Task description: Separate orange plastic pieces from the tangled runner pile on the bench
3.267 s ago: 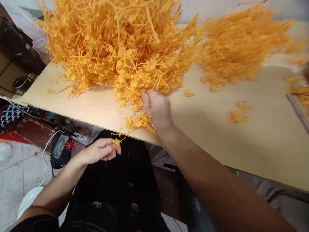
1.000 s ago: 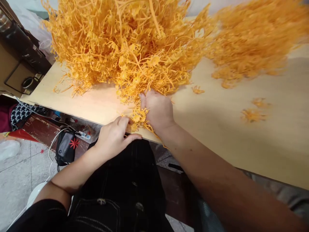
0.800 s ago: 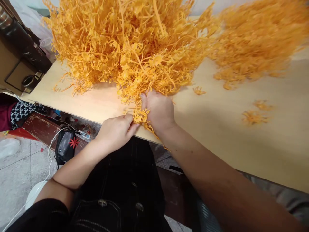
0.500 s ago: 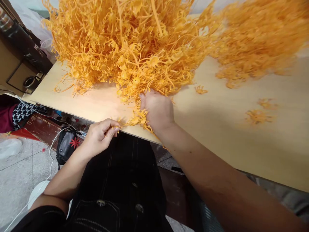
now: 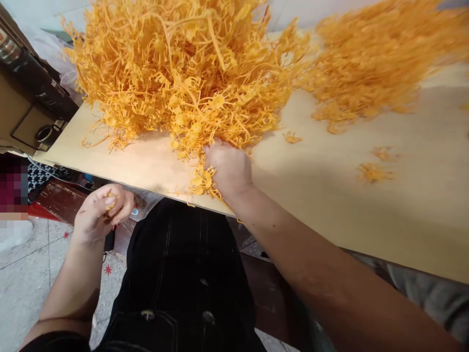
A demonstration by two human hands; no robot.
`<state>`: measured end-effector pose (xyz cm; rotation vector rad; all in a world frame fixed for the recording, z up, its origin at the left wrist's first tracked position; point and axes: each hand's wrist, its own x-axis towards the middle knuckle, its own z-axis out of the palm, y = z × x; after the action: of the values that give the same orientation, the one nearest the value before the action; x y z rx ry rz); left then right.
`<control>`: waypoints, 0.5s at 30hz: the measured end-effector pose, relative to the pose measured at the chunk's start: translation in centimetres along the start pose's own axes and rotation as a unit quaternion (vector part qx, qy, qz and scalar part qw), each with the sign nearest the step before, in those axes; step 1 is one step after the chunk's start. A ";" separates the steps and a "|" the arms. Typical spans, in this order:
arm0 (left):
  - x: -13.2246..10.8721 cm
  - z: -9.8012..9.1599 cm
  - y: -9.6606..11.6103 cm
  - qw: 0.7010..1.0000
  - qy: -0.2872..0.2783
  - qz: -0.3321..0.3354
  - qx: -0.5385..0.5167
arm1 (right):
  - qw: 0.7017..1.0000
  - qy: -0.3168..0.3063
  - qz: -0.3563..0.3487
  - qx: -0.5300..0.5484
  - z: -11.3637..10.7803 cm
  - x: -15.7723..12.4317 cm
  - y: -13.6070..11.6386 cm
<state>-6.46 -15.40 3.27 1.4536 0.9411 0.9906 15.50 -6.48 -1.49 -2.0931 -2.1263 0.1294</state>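
A large tangled heap of orange plastic spider-like pieces on thin runners lies on the pale wooden table. At the heap's front edge my right hand is closed around a cluster of orange runners; its fingertips are partly hidden among them. Some orange pieces hang out below that hand toward the table edge. My left hand is off the table to the left, above the floor, with fingers curled in and a small orange plastic piece between them.
A second orange pile sits at the back right, with loose spider-like pieces before it. A dark cylinder stands by a cardboard box at the left. Red star-shaped bits lie on the tiled floor.
My left hand has moved left from the table edge, away from the cluster, with a small orange piece in its fingers. My right hand stays gripping at the heap. The view has shifted slightly.
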 end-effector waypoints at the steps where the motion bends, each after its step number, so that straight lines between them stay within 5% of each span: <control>1: 0.6 0.4 0.6 0.999 0.007 0.030 0.043 | 1.000 0.008 0.012 -0.004 0.0 0.0 -0.1; 4: 3.6 2.7 1.6 0.964 -0.012 0.113 0.240 | 0.999 0.027 0.020 0.000 -0.2 -0.3 -0.1; 6: 5.9 4.6 1.5 0.912 -0.021 0.144 0.383 | 1.000 0.023 0.018 0.002 -0.3 -0.4 -0.1; 11: 9.3 7.1 -0.2 0.771 -0.143 0.137 0.605 | 1.000 0.029 0.006 0.003 -0.4 -0.6 0.0; 15: 8.9 6.1 -0.8 0.763 -0.189 0.137 0.603 | 0.998 0.053 0.015 0.015 0.1 -0.3 0.1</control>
<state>2.27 -9.04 2.79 2.8023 1.1096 0.1148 15.57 -6.80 -1.61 -2.0672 -2.0200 0.0526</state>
